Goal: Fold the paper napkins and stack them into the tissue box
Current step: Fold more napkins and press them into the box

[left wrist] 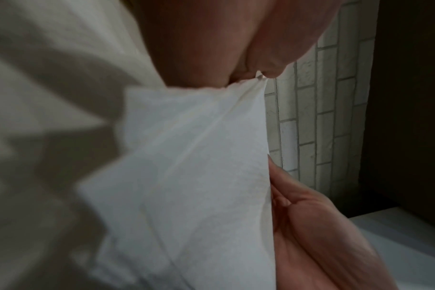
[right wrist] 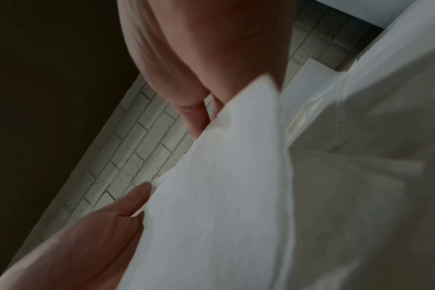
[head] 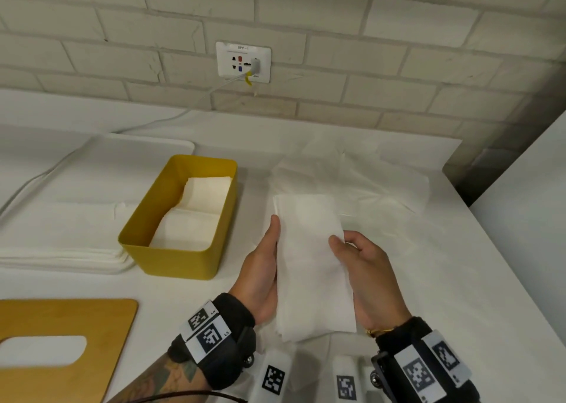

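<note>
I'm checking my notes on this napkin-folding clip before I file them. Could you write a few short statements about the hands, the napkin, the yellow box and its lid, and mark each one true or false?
1. Both hands hold one folded napkin above the table. True: the left hand holds its left edge, the right hand its right edge.
2. The yellow tissue box is empty. False: folded napkins already lie inside it.
3. The wooden lid sits on the box. False: it lies flat on the table, nearer the person than the box.
4. The box stands to the left of the held napkin. True.
5. A cable is plugged into the wall socket. True.
</note>
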A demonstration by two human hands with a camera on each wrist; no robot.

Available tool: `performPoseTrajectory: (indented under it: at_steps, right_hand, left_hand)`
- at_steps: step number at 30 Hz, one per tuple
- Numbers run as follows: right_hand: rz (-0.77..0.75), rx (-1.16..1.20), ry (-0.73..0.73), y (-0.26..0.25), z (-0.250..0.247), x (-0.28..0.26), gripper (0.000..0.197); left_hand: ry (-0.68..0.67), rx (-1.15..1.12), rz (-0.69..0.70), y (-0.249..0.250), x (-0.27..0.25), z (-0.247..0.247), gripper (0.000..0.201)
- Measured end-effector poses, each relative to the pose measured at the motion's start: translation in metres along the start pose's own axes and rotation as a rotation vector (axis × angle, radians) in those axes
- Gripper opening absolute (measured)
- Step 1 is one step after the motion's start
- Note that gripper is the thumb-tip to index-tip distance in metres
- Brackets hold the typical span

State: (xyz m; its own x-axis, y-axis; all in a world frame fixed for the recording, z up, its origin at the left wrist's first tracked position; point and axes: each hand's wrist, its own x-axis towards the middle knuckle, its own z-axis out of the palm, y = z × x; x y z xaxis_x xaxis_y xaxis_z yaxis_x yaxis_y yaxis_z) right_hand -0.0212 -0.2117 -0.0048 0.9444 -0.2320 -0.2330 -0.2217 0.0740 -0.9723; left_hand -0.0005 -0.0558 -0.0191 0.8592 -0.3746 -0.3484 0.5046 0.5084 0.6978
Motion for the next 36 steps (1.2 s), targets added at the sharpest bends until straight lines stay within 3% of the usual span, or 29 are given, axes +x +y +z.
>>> performPoseTrajectory:
  at_steps: [9, 12, 23, 27, 31, 36]
  right_hand:
    - [-0.012, -0.012, -0.005, 0.007, 0.001, -0.001, 0.012]
    - [-0.023, -0.025, -0.051, 0.008, -0.003, -0.004, 0.022]
    - [0.019, -0.463, -0.217, 0.007, -0.043, -0.013, 0.047]
    - [-0.044, -0.320, -0.153, -0.017, -0.040, 0.002, 0.042]
    - [-0.040, -0.192, -0.254, -0.024, -0.018, 0.009, 0.029]
    - [-0.057, -0.237, -0.313, -0.017, -0.014, 0.009, 0.027]
  left_hand:
    - [0.013, 0.041, 0.042, 0.000, 0.004, 0.002, 0.037]
    - [0.028, 0.040, 0.065, 0.004, 0.005, 0.001, 0.034]
    - [0.002, 0.126, 0.155, 0.024, 0.007, -0.005, 0.034]
    - [-0.049, 0.163, 0.149, 0.024, 0.005, 0.002, 0.038]
    - [-0.114, 0.196, 0.203, 0.023, 0.005, 0.008, 0.035]
    - [-0.111, 0.161, 0.317, 0.032, 0.006, 0.007, 0.031]
